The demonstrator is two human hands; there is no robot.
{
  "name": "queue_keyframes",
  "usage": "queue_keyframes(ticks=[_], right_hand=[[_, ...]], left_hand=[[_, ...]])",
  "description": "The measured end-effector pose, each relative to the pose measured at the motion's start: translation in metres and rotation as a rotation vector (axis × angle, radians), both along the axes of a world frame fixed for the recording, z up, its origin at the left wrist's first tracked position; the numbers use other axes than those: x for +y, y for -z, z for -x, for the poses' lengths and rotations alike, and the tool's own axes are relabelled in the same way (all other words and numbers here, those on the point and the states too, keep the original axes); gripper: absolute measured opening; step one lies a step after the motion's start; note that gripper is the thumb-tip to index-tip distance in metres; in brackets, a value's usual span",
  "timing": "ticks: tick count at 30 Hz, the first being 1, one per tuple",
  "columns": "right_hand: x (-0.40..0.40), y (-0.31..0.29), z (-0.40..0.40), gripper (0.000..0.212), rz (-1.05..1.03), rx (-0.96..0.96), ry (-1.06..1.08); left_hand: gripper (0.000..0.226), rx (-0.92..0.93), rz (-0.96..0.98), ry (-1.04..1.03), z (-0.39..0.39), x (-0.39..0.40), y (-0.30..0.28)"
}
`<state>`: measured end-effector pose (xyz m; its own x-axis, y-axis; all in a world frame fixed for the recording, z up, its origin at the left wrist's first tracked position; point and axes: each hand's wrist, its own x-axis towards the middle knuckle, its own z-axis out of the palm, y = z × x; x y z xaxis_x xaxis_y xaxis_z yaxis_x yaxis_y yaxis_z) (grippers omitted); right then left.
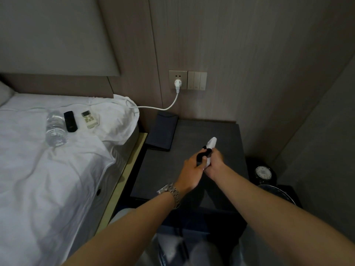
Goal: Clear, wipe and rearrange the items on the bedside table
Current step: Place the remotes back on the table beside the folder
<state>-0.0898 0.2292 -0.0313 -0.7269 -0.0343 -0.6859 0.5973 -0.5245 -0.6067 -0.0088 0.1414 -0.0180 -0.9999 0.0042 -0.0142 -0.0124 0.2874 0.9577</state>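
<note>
Both my hands meet above the middle of the dark grey bedside table. My right hand grips a white cloth that sticks up past its fingers. My left hand, with a metal watch on the wrist, holds a small black object against the cloth; what it is cannot be made out. On the white bed to the left lie a clear water bottle, a black remote and a white remote.
A dark folder leans at the table's back left corner. A white plug and cable run from the wall socket to the bed. A black round-lidded kettle sits low at the right. A pillow lies at the bed's corner.
</note>
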Motion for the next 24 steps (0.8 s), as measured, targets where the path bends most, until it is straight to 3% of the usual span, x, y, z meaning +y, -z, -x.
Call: queue_keyframes(ticks=[7,12,14,18,21,24], right_hand=[[-0.013,0.005,0.018,0.045,-0.248,0.183,-0.103],[-0.033,0.002,0.036,0.057,-0.352,0.206,-0.301],[-0.041,0.003,0.047,0.059,-0.5,0.265,-0.412],[-0.058,0.014,0.072,0.057,-1.012,0.438,-0.648],[-0.074,0.023,0.089,0.046,-1.181,0.49,-0.702],[-0.087,0.034,0.102,0.052,-1.265,0.527,-0.735]], left_hand=[[0.044,0.221,0.279,0.043,-0.003,-0.024,0.019],[0.04,0.17,0.333,0.003,0.017,-0.046,0.037],[0.037,0.167,0.4,0.001,0.03,-0.06,0.041],[0.039,0.056,0.41,-0.05,0.057,-0.097,0.044],[0.035,0.03,0.351,-0.232,0.08,-0.124,0.042],[0.033,0.029,0.448,-0.335,0.105,-0.147,0.038]])
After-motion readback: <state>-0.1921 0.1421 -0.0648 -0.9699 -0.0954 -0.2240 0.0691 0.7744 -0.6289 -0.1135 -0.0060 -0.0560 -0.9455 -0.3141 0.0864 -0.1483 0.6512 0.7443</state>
